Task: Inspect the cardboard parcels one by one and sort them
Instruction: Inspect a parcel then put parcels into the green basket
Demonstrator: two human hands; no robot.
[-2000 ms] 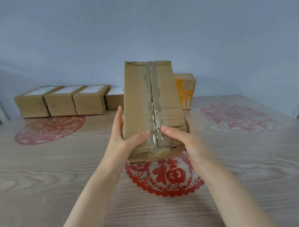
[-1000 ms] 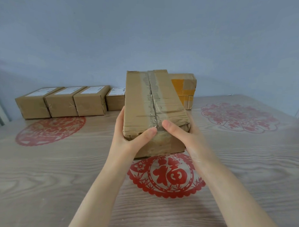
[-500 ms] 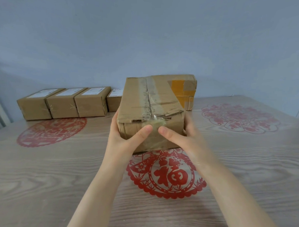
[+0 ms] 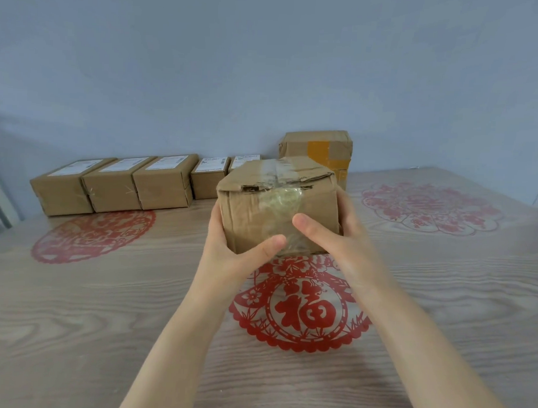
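Both arms are reaching forward. The left grip [image 4: 228, 251] and right grip [image 4: 335, 240] are holding the cardboard parcel [image 4: 261, 212] by its sides, thumbs pressing its near face.

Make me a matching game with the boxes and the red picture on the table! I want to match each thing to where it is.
Things
1. worn parcel
2. parcel with yellow tape
3. row of white-labelled parcels
4. red paper-cut

Places
A. lined up at the left, by the wall
B. lying flat on the table, closest to the person
C. gripped by the left hand and the right hand
D. behind the worn parcel, far back

Pairs: 1-C, 2-D, 3-A, 4-B
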